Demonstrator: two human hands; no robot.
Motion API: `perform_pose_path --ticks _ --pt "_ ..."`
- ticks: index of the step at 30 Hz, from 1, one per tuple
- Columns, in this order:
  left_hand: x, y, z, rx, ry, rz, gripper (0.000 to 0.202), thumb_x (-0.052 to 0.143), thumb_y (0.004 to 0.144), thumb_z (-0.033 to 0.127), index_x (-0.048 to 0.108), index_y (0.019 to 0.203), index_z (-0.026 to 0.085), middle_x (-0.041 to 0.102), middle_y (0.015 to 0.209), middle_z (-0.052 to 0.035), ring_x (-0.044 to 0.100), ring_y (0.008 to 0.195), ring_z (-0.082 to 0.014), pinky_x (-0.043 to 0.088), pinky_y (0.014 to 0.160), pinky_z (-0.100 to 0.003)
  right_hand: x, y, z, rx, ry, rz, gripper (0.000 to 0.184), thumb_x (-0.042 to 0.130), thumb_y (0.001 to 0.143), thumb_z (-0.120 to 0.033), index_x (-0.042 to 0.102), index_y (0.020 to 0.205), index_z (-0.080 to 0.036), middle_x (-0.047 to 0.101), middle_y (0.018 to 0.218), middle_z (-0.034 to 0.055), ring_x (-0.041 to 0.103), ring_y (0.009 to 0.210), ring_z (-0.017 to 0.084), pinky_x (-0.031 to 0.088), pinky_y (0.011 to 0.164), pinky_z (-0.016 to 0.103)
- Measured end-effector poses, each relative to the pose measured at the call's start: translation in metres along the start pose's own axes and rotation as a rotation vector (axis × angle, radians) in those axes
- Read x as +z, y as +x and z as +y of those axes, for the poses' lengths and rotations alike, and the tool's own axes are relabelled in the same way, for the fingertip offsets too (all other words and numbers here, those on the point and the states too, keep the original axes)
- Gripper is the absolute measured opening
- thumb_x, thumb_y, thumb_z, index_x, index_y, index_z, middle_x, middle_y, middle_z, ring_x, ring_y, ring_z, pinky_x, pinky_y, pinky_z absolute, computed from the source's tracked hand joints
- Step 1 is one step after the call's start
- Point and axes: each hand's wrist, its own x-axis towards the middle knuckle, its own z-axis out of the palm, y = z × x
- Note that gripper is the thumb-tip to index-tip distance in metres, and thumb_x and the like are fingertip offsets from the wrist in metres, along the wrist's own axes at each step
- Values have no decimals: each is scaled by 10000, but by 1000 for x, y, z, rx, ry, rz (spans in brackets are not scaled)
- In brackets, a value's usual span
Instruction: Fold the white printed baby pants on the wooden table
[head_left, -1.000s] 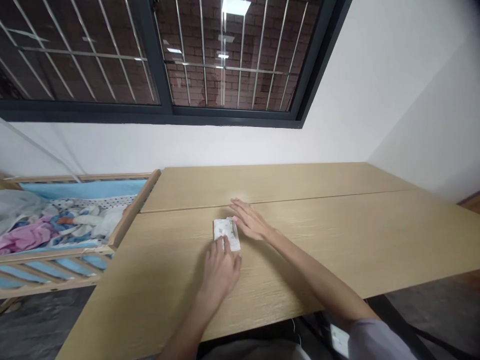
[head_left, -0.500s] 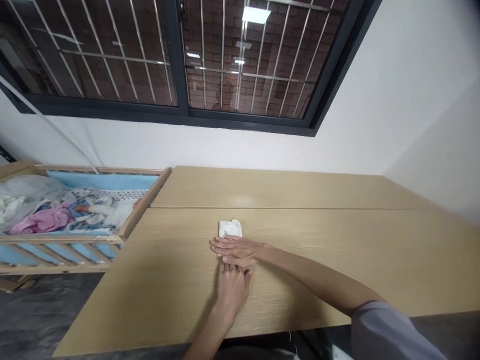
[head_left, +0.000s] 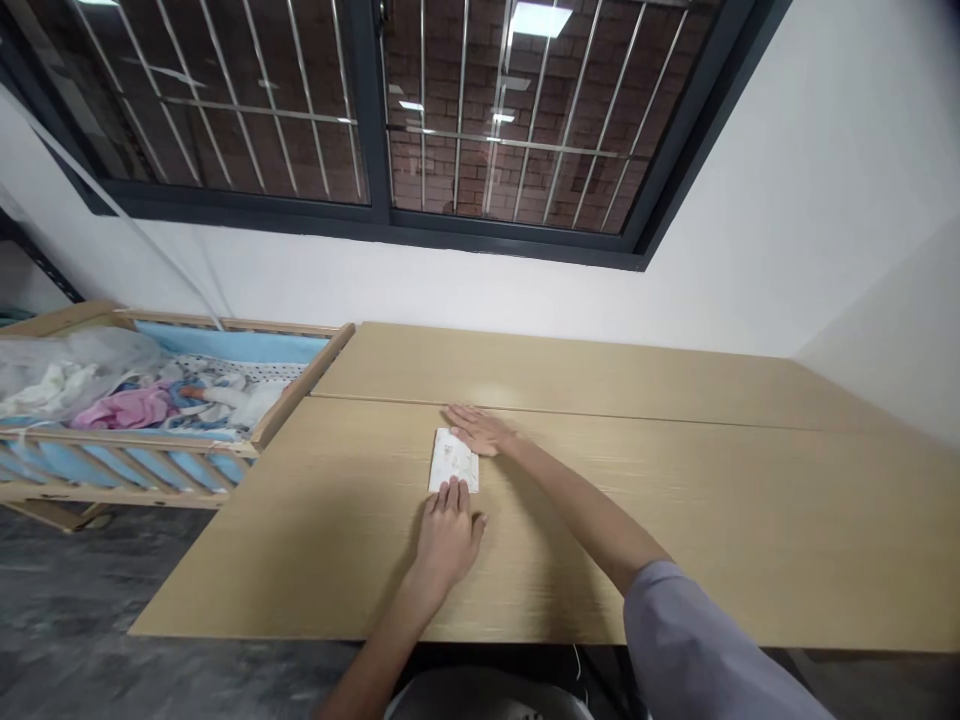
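A flat white rectangular piece with faint grey print (head_left: 453, 460) lies on the wooden table; whether it is a packet or folded cloth I cannot tell. My left hand (head_left: 448, 538) rests at its near edge, fingertips pressing on it and thumb apart to the right. At the far right corner, my right hand (head_left: 480, 430) lies flat with its fingers stretched to the left, partly over the piece's top edge. Neither hand has its fingers wrapped round anything.
The wooden tabletop (head_left: 675, 520) has a seam across it. To the left stands a wooden crib (head_left: 300, 398) with blue lining, holding a pink cloth (head_left: 127, 407) and other fabrics. A white wall (head_left: 525, 300) and a barred window rise behind.
My right hand has moved from the middle of the white piece to its far edge, uncovering most of it. My left hand's fingers have straightened out onto the near edge. The view has shifted slightly.
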Motion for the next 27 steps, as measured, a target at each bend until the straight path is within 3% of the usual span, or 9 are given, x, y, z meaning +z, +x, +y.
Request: perform_pose_path --ticks 3,5,7,9,12,15,18,22,27 --pt "-25 3 -20 4 -196 -72 522 444 1001 397 484 1444 123 552 1468 -153 528 1354 -254 426 1101 -350 -3 -16 8 205 190 218 805 149 997 -681 224 1610 -165 153 1685 99 88 1560 236 43 1264 416" --pt "-41 9 -34 -95 -278 -54 451 380 1026 427 532 1396 216 641 1384 -75 612 1247 -187 464 1018 -268 -3 -26 13 275 307 392 777 227 1002 -659 278 1589 -153 258 1647 156 199 1534 257 142 1248 441" --pt "-52 19 -45 -242 -256 -2 439 310 1040 412 582 1314 202 683 1304 -104 649 1174 -206 474 977 -294 -2 -30 13 296 348 501 707 335 1002 -596 367 1538 -136 384 1555 200 379 1442 265 283 1191 439" --pt "-56 33 -52 -360 -185 19 471 304 1028 413 619 1212 116 688 1234 -208 651 1148 -292 469 963 -381 1 -29 9 293 349 526 600 415 994 -505 479 1450 -120 499 1424 206 539 1272 246 405 1093 406" --pt "-52 57 -54 -456 -116 -32 524 378 984 501 652 1063 62 694 1120 -290 662 1084 -380 475 902 -439 11 -22 -6 277 367 511 408 520 953 -392 644 1232 -120 641 1164 147 620 1040 214 482 961 364" --pt "-45 77 -49 -468 -94 -93 479 477 937 522 651 1032 86 710 1095 -267 676 1052 -364 483 844 -391 21 -18 -23 277 377 488 261 658 859 -326 696 1022 -125 660 997 100 603 954 213 486 907 358" --pt "-48 84 -43 -435 -104 -107 350 536 910 459 642 989 135 734 1042 -192 686 1001 -305 469 774 -320 25 -21 -39 295 375 516 212 702 788 -242 670 964 -128 630 993 92 570 966 217 466 922 370" --pt "-79 61 -39 -349 -147 -24 238 494 920 401 591 888 187 718 882 -82 666 834 -222 422 675 -269 19 -32 -77 269 371 599 190 649 807 -219 611 983 -160 581 1071 93 514 1076 228 420 990 388" --pt "-148 -38 -42 -271 -185 109 307 445 900 506 474 766 231 584 730 7 558 692 -173 380 614 -251 19 -59 -171 89 718 554 220 578 905 -376 523 1028 -203 563 892 7 529 803 166 460 722 286"
